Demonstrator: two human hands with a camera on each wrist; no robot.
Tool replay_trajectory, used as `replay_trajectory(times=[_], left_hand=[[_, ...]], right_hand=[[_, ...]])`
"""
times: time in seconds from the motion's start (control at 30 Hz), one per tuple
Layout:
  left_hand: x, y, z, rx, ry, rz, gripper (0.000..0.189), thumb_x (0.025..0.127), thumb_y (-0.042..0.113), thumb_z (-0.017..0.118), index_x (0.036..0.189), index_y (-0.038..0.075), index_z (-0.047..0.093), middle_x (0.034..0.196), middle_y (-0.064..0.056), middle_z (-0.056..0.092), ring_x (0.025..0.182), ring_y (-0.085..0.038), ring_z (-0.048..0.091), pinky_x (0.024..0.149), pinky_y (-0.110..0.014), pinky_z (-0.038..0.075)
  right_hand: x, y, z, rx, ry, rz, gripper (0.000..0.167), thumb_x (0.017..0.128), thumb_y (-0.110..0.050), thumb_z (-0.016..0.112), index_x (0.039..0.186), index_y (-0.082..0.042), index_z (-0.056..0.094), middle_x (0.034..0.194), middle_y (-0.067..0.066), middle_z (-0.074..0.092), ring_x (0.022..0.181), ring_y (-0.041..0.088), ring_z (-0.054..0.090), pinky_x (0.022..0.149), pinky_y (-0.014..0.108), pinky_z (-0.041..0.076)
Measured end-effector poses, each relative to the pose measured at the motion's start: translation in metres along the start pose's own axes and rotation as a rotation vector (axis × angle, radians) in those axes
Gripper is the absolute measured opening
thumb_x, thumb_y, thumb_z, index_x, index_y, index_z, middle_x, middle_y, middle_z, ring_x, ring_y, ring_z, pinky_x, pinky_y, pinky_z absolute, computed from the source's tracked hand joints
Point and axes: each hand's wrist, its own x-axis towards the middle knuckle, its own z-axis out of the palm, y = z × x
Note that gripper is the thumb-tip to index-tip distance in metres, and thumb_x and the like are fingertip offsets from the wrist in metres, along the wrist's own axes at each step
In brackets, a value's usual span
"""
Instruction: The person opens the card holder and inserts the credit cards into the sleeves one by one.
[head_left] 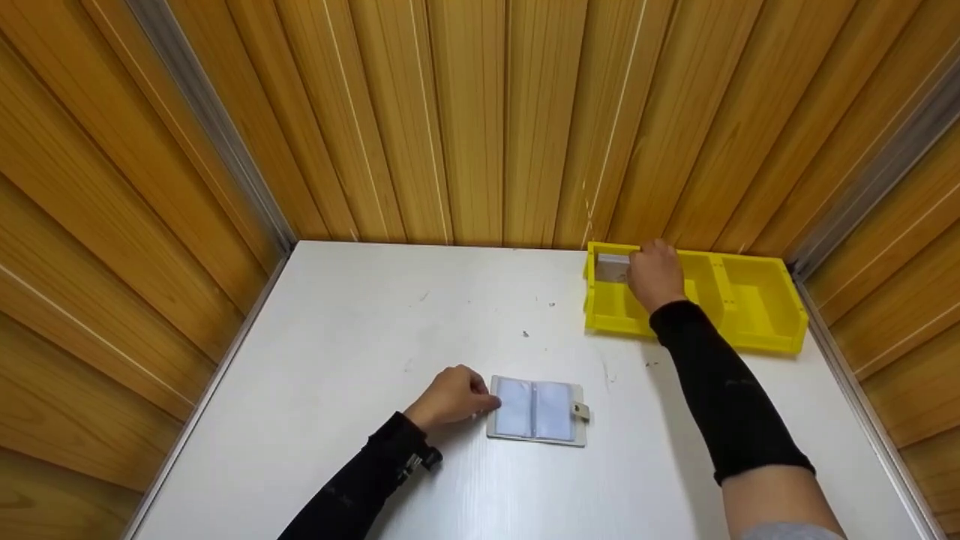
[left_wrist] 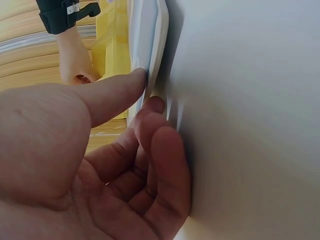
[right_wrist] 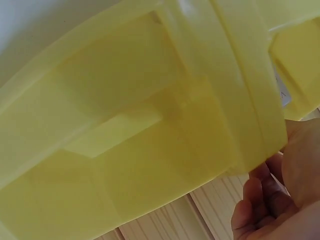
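A small card holder (head_left: 534, 409) lies open on the white table, with clear sleeves on both sides and a snap tab on its right edge. My left hand (head_left: 454, 397) pinches its left edge; in the left wrist view the thumb (left_wrist: 117, 95) lies over that edge and the curled fingers are beneath. My right hand (head_left: 656, 274) reaches over the left part of a yellow bin (head_left: 772, 343), beside a flat white card-like piece (head_left: 613, 268). In the right wrist view its fingers (right_wrist: 255, 200) are curled by the bin's edge; whether they hold anything I cannot tell.
The yellow bin stands at the table's back right corner, with a divider (head_left: 724, 283) between compartments. Wood-panelled walls (head_left: 465, 120) rise behind the table (head_left: 360, 322) and on both sides. Small dark marks dot the tabletop.
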Motion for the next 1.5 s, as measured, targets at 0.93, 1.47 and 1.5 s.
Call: replay_trajectory(times=[0.93,1.47,1.5], left_hand=[[-0.005,0.001,0.000,0.012,-0.005,-0.003,0.022,0.093,0.028,0.085,0.079,0.013,0.080,0.067,0.012,0.063,0.060,-0.006,0.055,0.058,-0.023,0.045],[-0.003,-0.001,0.001,0.036,0.004,-0.010,0.023,0.093,0.031,0.086,0.078,0.014,0.079,0.067,0.012,0.062,0.062,-0.007,0.056,0.061,-0.024,0.045],[-0.003,-0.001,0.001,0.036,0.003,-0.007,0.023,0.093,0.031,0.086,0.078,0.014,0.079,0.066,0.012,0.062,0.062,-0.006,0.056,0.061,-0.024,0.045]], right_hand=[[-0.002,-0.003,0.013,-0.059,0.061,0.052,0.019,0.100,0.005,0.066,0.085,0.012,0.076,0.093,0.029,0.069,0.100,0.046,0.061,0.088,0.053,0.045],[0.000,-0.005,0.011,-0.076,-0.016,0.076,0.016,0.102,0.004,0.066,0.094,0.010,0.078,0.098,0.028,0.070,0.100,0.045,0.062,0.092,0.055,0.046],[0.001,-0.005,0.011,-0.083,-0.027,0.078,0.016,0.103,0.003,0.066,0.095,0.010,0.079,0.099,0.028,0.071,0.101,0.045,0.062,0.092,0.055,0.046]])
